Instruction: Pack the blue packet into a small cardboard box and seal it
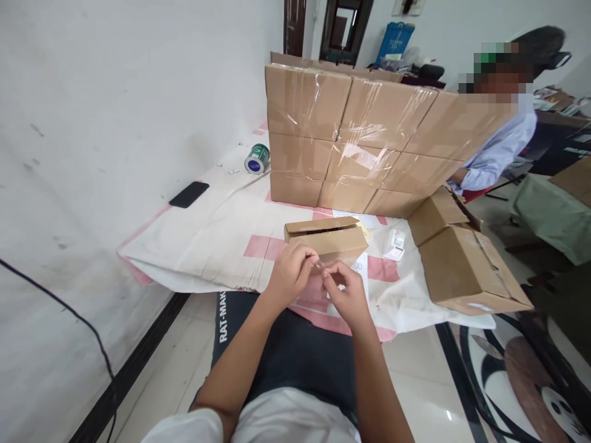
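From my remote post I watch two bare hands at work just on the near side of a small brown box (pixel 329 247), over a white cloth (pixel 212 246) with pink patches. The left hand (pixel 292 274) has its thumb and fingers pinched together, and the right hand (pixel 344 286) meets it fingertip to fingertip; between them they grip a small clear piece (pixel 319 264), too tiny for me to identify, directly in front of the small brown box. That box lies with a gap along its top. Behind it, I see a tall stack of cartons (pixel 353 132) bound in shiny clear tape. Just to the box's right sits a white container (pixel 394 245), and farther right a larger carton (pixel 468 267). Well to the box's left lies a black phone (pixel 189 194); beyond the box, to its left, a green tin (pixel 257 159) rests near the stack. Far to the box's right, a co-worker in a pale blue sleeve (pixel 492 161) appears behind the cartons.
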Available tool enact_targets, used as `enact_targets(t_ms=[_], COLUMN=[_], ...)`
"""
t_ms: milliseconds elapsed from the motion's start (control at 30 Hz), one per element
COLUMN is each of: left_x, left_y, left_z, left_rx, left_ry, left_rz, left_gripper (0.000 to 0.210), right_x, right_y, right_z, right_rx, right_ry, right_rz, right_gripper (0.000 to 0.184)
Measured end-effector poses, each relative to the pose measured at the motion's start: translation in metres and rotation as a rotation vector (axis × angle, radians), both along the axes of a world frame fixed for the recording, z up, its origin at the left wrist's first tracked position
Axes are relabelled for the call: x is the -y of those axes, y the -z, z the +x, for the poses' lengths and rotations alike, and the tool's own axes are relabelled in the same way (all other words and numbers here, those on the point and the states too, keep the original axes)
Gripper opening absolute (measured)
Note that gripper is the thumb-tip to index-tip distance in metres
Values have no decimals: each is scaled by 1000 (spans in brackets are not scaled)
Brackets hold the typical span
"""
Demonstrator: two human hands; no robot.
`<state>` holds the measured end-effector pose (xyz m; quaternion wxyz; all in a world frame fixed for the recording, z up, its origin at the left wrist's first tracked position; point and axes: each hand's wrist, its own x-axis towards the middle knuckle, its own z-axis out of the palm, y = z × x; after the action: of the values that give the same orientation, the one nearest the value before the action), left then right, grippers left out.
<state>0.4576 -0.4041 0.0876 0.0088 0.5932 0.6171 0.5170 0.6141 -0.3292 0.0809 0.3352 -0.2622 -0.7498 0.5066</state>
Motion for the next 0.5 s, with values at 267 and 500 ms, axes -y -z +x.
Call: enact_targets(t_ms=[267,500], left_x=[3,11], left_y=[17,21], left_z=[-13,-13], left_rx=[107,464], left_ry=[-18,23], left_rz=[79,-53], left_gripper=[27,22], right_x=[-1,13], right_y=[-9,-2], right_z=[-11,-17], right_rx=[201,187], right_ry=[-5,1], right_rz=[-103,-79], right_gripper=[28,27])
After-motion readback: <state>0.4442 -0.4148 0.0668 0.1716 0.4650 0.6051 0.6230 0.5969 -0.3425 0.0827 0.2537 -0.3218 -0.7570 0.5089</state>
